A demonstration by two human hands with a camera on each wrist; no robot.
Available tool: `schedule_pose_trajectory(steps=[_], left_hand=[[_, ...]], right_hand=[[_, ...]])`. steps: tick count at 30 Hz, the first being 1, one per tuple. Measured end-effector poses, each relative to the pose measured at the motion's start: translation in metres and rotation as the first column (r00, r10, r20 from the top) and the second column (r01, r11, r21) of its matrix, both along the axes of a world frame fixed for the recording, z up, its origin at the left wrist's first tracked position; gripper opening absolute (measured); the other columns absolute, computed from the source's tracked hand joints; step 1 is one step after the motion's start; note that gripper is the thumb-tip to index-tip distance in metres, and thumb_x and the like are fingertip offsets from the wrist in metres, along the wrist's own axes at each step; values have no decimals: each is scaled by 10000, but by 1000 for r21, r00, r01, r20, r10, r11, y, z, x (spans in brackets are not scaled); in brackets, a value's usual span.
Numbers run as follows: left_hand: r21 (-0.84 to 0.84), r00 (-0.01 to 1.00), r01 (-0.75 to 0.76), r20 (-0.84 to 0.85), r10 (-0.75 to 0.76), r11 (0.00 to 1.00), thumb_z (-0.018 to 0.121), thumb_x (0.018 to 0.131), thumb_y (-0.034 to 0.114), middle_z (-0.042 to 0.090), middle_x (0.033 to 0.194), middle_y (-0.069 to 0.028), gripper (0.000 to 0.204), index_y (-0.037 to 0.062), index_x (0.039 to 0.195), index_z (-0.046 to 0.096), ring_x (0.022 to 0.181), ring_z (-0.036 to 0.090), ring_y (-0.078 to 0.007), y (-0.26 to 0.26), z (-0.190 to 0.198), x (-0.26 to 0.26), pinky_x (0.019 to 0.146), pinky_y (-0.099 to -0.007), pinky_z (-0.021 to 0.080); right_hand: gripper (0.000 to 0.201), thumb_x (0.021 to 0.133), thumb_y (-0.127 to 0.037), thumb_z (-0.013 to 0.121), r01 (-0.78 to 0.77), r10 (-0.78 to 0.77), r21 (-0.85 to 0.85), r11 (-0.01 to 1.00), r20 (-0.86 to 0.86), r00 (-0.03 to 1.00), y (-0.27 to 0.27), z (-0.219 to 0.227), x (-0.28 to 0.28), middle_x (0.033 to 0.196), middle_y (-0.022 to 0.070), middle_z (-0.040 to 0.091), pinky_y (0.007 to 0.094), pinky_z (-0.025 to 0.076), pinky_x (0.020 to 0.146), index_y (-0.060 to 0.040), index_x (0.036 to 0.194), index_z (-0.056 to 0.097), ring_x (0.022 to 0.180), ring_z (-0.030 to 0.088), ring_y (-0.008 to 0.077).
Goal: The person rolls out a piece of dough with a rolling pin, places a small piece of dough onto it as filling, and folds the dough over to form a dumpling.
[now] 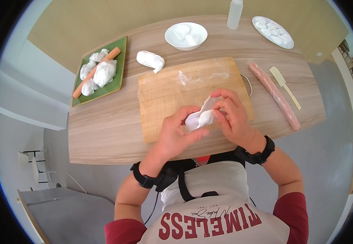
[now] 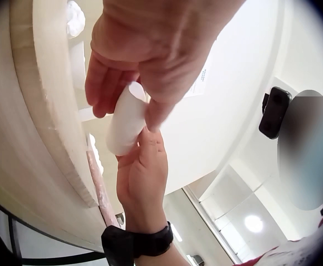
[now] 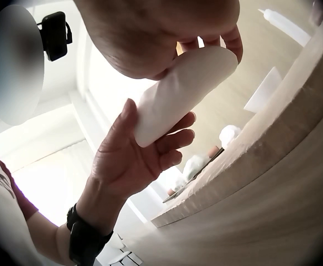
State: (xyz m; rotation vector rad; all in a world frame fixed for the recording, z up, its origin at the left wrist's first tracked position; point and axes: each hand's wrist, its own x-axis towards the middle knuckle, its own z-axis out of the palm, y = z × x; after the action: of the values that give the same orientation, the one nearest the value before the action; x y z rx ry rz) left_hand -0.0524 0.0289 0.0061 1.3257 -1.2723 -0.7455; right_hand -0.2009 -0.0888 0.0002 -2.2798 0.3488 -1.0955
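Observation:
A folded white dough wrapper [image 1: 205, 118] is held between both hands above the wooden cutting board [image 1: 164, 97]. My left hand [image 1: 175, 131] grips its left end, with the thumb on the near side and the fingers behind. At the other end, my right hand [image 1: 234, 121] pinches the dough edge between thumb and fingertips. In the left wrist view the dough [image 2: 126, 123] looks like a smooth, rounded tube, open at the top. Seen from the right wrist, the dough [image 3: 186, 91] is a long folded piece spanning the two hands. Its inside is mostly hidden.
A green tray [image 1: 123, 69] with wrapped white lumps and an orange rolling pin stands left. A white bundle [image 1: 150, 60], a white bowl [image 1: 186, 44] and a bottle [image 1: 234, 15] are behind. On the right lie a plate [image 1: 256, 25] of dumplings, a pink wrapped roll [image 1: 274, 93] and a spatula [image 1: 284, 85].

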Motion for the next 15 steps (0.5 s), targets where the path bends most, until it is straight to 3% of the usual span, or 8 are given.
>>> schedule_pose_trajectory(steps=[2,3,5,12,14,15], left_hand=[[88,981,-23,-189,40,996,677,824,90,632,927,-57,267,-9,1051,575,853,580,-99,2,-3,-2,749,-250,475],[87,981,-24,-188,40,996,677,824,90,632,927,-57,267,-9,1051,575,853,580,-99,3,-5,-2,749,-250,475],[47,909,-15,-417,33,999,661,829,54,630,933,-51,245,-12,1053,588,849,579,-102,5,-9,-2,749,-249,473],[65,867,74,-497,-32,995,656,834,51,623,954,-39,246,-8,1066,599,853,571,-96,16,-3,5,747,-241,469],[92,874,73,-485,-19,993,657,838,75,615,983,-44,270,1,1091,597,900,562,-103,18,0,5,782,-252,460],[92,874,72,-485,-19,993,657,838,75,615,983,-44,270,1,1091,597,900,562,-103,18,6,2,782,-252,460]], right_hand=[[71,814,-38,594,-19,18,44,999,14,1000,2,2,0,1072,152,527,356,474,703,-17,852,537,868,540,290],[71,814,-38,594,-19,19,43,999,16,1000,2,3,0,1072,152,527,356,474,703,-17,852,537,868,540,290],[114,820,-68,611,-64,62,97,993,19,998,4,5,0,1082,159,523,345,483,706,-16,883,532,867,554,289],[254,782,-128,687,-159,151,70,985,107,983,3,14,0,1048,143,546,313,475,710,-36,955,525,838,577,256],[294,765,-129,707,-195,180,266,944,79,981,8,15,-3,978,111,575,308,471,703,-40,988,537,799,583,241],[294,765,-129,707,-195,181,266,944,79,980,10,18,-4,978,111,575,308,471,703,-40,988,537,799,583,241]])
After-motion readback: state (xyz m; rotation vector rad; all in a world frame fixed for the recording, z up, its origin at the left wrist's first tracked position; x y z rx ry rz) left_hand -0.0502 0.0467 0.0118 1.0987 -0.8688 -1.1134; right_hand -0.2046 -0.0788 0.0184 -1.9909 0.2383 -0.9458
